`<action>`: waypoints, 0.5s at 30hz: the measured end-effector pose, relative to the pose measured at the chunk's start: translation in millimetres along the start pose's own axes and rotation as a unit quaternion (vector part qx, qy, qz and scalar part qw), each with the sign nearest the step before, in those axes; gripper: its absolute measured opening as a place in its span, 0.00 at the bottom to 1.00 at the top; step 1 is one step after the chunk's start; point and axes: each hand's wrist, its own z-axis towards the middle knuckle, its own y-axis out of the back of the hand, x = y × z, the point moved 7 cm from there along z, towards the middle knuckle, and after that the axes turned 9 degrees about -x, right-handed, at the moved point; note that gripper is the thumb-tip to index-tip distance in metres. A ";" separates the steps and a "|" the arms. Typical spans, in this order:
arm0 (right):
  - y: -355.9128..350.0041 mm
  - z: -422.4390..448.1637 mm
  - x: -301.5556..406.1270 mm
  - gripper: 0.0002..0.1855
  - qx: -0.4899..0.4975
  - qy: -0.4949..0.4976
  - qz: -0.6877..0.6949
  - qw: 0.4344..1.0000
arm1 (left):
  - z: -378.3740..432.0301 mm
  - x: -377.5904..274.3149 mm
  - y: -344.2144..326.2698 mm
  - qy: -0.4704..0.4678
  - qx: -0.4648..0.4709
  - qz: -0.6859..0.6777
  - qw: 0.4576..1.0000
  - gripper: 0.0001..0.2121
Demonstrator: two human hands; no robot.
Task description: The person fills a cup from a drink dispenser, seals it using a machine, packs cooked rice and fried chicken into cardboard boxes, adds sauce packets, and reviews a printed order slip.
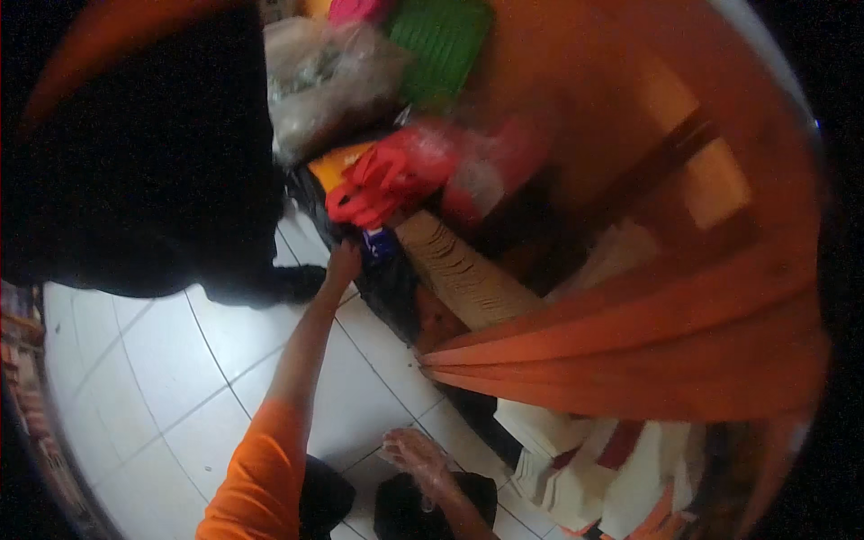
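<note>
My left hand (346, 262) reaches out beside a dark blue packet (376, 244) near the edge of a pile; its fingers are partly hidden, so a grip cannot be made out. Just above it lie red plastic bags (378, 182) and an orange packet (331, 165). My right hand (415, 452) is low in front of me, above my dark-clothed knee, palm turned up, fingers apart, holding nothing. Between the hands and the right side runs a stack of brown cardboard-like pieces (472, 277).
An orange cloth (607, 351) hangs across the right. Cream folded stacks (560, 459) stand beneath it. A green ribbed item (442, 50) and a filled clear plastic bag (337, 81) lie at the top. A large dark shape (148, 169) fills the upper left above white floor tiles (229, 351).
</note>
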 end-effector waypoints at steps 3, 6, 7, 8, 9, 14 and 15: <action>-3.0 33.6 -13.6 0.22 -0.016 0.069 0.026 0.997 | 36.0 45.2 -39.5 0.254 -0.087 -0.157 0.950 0.18; -29.1 18.0 3.1 0.24 0.076 0.177 0.052 0.980 | 51.5 59.1 -72.2 0.301 -0.020 -0.205 0.931 0.22; -29.6 21.9 -2.9 0.18 0.077 0.123 0.160 0.976 | 54.8 41.3 -87.9 0.305 0.016 -0.232 0.924 0.23; -32.7 26.9 -7.8 0.15 0.076 0.071 0.268 0.958 | 50.3 22.6 -97.2 0.329 -0.005 -0.237 0.914 0.24; -44.2 22.5 -11.7 0.14 0.108 0.019 0.363 0.925 | 51.0 50.0 -100.3 0.346 -0.030 -0.282 0.895 0.24; -20.7 18.9 -26.5 0.22 0.090 0.081 0.219 0.968 | 56.9 49.5 -101.1 0.307 -0.084 -0.300 0.899 0.32; -16.5 20.5 -17.8 0.22 0.064 0.143 0.157 0.975 | 53.7 51.1 -92.6 0.280 -0.106 -0.246 0.922 0.32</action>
